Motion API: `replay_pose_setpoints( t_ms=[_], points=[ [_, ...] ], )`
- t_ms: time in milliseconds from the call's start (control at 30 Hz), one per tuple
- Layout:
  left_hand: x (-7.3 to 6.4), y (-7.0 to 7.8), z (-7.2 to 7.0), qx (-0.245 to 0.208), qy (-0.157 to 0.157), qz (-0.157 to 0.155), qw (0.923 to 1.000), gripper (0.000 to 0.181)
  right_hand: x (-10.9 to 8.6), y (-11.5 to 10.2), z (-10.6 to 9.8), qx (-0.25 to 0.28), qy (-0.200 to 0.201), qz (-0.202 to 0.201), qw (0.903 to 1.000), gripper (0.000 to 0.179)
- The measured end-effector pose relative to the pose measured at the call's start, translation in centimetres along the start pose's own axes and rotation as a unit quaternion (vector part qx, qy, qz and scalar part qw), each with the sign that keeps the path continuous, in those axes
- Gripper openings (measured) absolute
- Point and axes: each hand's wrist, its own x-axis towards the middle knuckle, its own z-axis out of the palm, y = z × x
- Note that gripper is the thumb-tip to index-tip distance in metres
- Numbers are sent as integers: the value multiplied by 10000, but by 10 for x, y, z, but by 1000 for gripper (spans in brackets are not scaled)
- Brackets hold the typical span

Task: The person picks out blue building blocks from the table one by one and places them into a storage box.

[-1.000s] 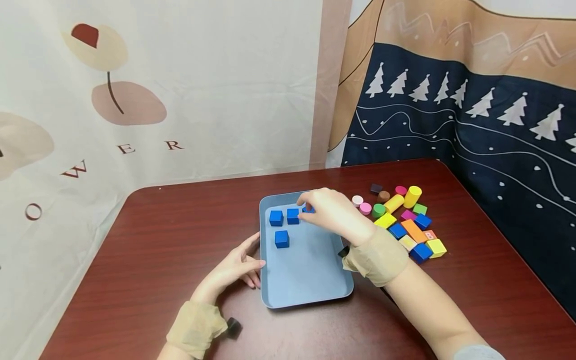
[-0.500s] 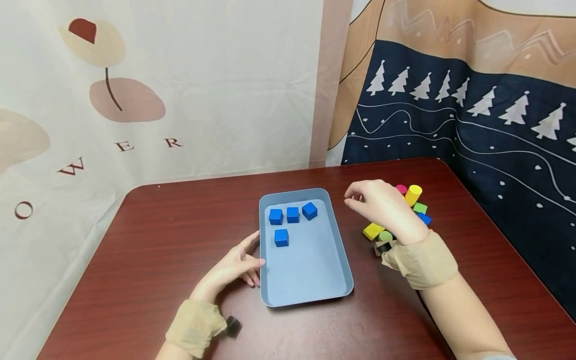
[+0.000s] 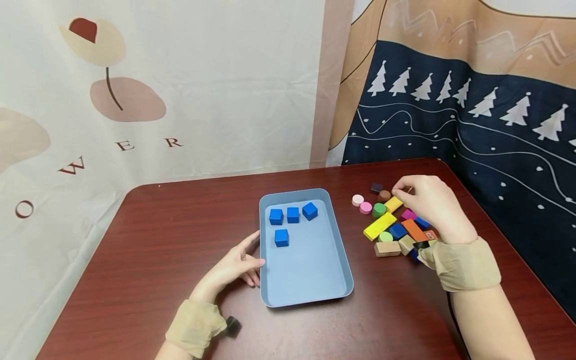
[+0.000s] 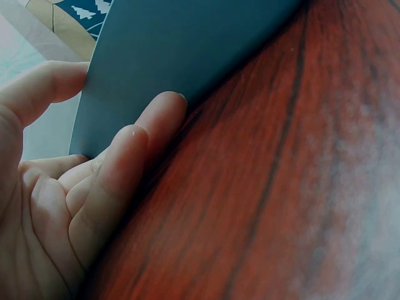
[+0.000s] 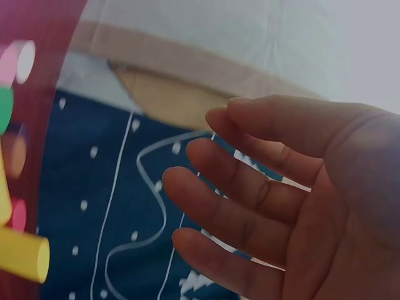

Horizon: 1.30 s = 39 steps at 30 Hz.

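A blue-grey tray [image 3: 306, 272] lies on the dark red-brown table. Toward its far end sit several blue cubes, including one blue cube [image 3: 281, 238] nearer me than the rest. My left hand [image 3: 235, 263] touches the tray's left side; in the left wrist view, the fingers [image 4: 159, 119] rest along the outer wall, with another digit at the rim. Over the far right of a group of coloured blocks hovers my right hand [image 3: 429, 205]. Its fingers [image 5: 194, 187] curve loosely with nothing between them in the right wrist view. It hides some of the blocks beneath.
Right of the tray lie a yellow bar [image 3: 380, 226], an orange bar [image 3: 413, 231], a wooden block [image 3: 387, 249], a green cylinder [image 3: 379, 209] and a pink disc [image 3: 365, 208]. A patterned cloth [image 3: 414, 120] hangs behind the table.
My right hand has left the tray's far right part, where a blue cube now shows, and moved right to above the loose blocks. The left hand stays at the tray's side.
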Motion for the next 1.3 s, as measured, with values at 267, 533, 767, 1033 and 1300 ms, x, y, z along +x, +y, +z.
replay_pose_setpoints(
  t_ms=[267, 533, 767, 1033, 1300],
  points=[
    [-1, -1, 1, -66, 9, -84, 9999, 82, -7, 34, 1, -196, 230, 341, 9990, 18],
    [-2, -1, 1, -83, 55, -142, 9998, 82, -11, 61, 10, 27, -330, 812, 9961, 30],
    [-2, -1, 1, -87, 16, -107, 9999, 82, -13, 79, 15, 134, -1224, 1114, 9861, 46],
    [0, -2, 0, -70, -68, 40, 9999, 81, -13, 92, 20, 139, -1562, 1159, 9808, 52],
    [1, 0, 0, -25, -11, -31, 10000, 80, -9, 101, 27, 175, -1854, 1191, 9753, 54]
  ],
)
